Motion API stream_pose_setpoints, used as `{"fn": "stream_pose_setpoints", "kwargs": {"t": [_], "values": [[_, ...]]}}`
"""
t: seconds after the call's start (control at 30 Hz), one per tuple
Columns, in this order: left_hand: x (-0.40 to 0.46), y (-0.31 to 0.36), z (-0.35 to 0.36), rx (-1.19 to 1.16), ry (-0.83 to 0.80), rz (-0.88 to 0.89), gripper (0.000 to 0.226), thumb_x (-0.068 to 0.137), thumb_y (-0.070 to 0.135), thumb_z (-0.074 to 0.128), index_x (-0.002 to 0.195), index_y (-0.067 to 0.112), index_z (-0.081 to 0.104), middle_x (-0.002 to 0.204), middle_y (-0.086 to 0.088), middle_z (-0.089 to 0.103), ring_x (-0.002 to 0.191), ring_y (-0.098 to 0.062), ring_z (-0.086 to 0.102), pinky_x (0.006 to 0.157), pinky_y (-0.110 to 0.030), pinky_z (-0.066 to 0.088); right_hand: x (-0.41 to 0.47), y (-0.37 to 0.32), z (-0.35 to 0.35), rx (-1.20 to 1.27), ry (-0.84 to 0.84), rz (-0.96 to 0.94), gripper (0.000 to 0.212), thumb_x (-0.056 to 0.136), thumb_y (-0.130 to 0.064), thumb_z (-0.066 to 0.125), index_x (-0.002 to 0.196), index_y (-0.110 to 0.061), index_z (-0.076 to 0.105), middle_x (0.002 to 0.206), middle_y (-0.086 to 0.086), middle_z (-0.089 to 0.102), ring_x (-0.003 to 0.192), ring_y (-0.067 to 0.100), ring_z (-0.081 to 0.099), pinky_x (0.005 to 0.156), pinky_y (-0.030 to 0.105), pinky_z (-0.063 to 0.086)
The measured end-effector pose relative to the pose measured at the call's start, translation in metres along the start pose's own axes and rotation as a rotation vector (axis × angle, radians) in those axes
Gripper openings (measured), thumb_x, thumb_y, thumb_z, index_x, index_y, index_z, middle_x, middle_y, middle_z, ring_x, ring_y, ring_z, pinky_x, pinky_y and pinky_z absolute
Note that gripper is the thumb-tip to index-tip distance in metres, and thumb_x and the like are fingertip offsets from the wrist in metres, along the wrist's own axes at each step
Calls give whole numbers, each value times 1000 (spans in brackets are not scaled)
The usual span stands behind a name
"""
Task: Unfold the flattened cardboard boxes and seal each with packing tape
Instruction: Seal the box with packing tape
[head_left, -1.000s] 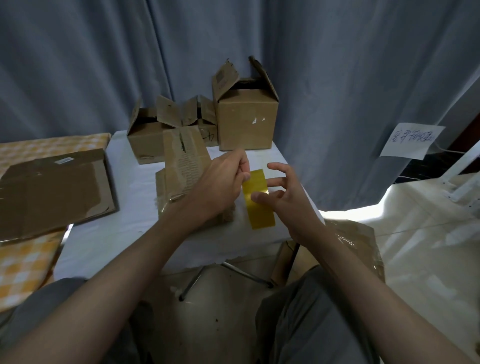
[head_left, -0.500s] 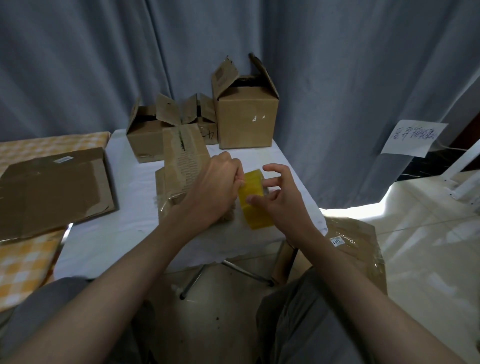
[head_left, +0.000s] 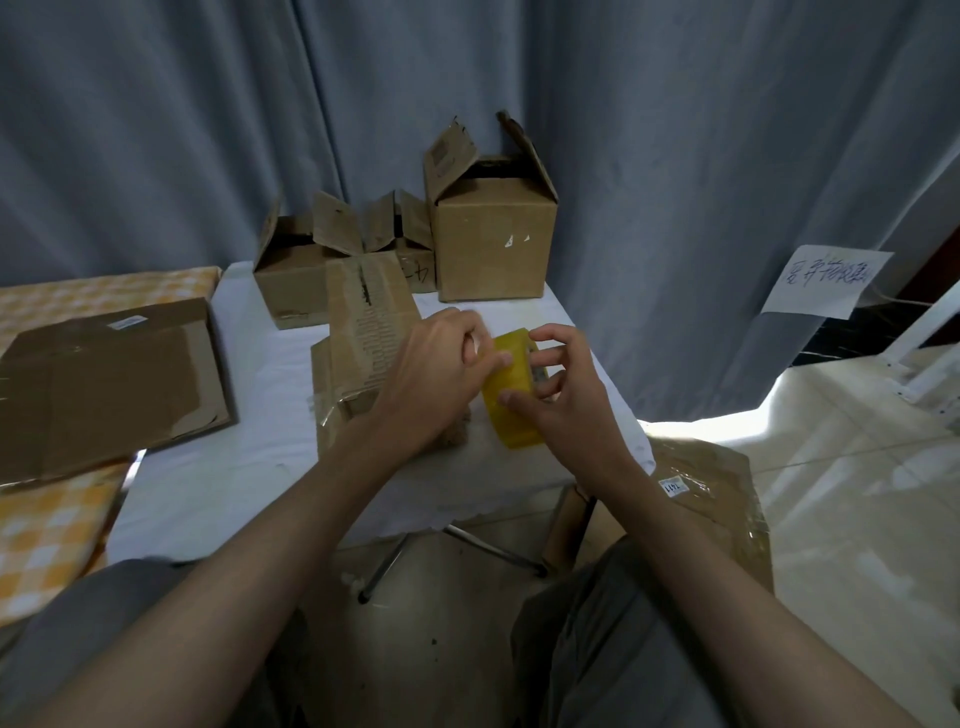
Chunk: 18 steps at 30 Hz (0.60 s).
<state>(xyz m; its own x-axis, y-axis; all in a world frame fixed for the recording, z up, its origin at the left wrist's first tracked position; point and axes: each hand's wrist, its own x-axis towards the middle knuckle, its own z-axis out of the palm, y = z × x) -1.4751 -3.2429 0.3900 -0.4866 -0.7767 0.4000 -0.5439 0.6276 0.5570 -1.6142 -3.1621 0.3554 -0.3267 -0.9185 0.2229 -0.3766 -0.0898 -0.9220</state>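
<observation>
The paper sign (head_left: 826, 280) on the curtain has handwriting I can't read. Both hands are over the bench (head_left: 249, 415): right hand (head_left: 558, 384) curls round the yellow tape roll (head_left: 511, 395), left hand (head_left: 436, 384) pinches its edge. The half-folded box (head_left: 358, 343) sits mostly hidden behind the left hand.

i see bare white table (head_left: 218, 483) between the flat cardboard sheet (head_left: 109, 384) on the left and the half-opened box (head_left: 358, 343) mid-table. three standing boxes (head_left: 493, 244) block the far edge, the curtain (head_left: 675, 156) just behind.
</observation>
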Motion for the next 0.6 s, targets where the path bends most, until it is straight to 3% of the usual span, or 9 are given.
{"fn": "stream_pose_setpoints", "kwargs": {"t": [0.07,0.1,0.17,0.33,0.47,0.6], "values": [[4,4,-2,-28,-33,-13,40,88,33,73,125,22,63,73,9,54,64,-7,50,59,-21,38,-3,1,-1,-14,-12,-9,64,82,-14,80,130,-26,39,118,-4,53,83,2,61,61,9,49],[6,6,-3,-24,-43,-10,44,88,32,73,129,21,63,72,13,51,63,-6,50,58,-15,36,-5,2,-1,-18,-20,-10,64,82,-14,80,130,-26,39,118,-4,54,84,4,61,61,10,49],[8,7,-5,6,-60,23,31,88,28,73,118,21,73,70,20,48,60,1,51,54,-7,31,-7,3,-2,-4,-30,-6,62,83,-14,79,128,-27,38,117,-5,54,85,8,61,61,11,51],[5,4,0,-78,37,11,9,87,16,75,95,15,80,64,28,48,60,12,52,55,-7,33,-7,0,-3,-3,-31,-2,62,82,-17,80,125,-30,37,116,-8,53,86,10,62,63,11,52],[3,8,0,-26,55,24,6,92,21,69,89,20,74,63,24,46,59,-1,51,57,-11,31,-5,-5,-6,-4,-47,14,61,82,-17,80,125,-29,38,115,-8,53,83,8,61,60,10,50],[0,9,0,-21,-1,94,7,95,19,61,89,20,63,69,14,52,64,-6,50,59,-19,36,1,-5,-9,-29,-46,57,57,83,-25,79,123,-35,39,117,-7,55,86,11,61,68,16,48]]}}
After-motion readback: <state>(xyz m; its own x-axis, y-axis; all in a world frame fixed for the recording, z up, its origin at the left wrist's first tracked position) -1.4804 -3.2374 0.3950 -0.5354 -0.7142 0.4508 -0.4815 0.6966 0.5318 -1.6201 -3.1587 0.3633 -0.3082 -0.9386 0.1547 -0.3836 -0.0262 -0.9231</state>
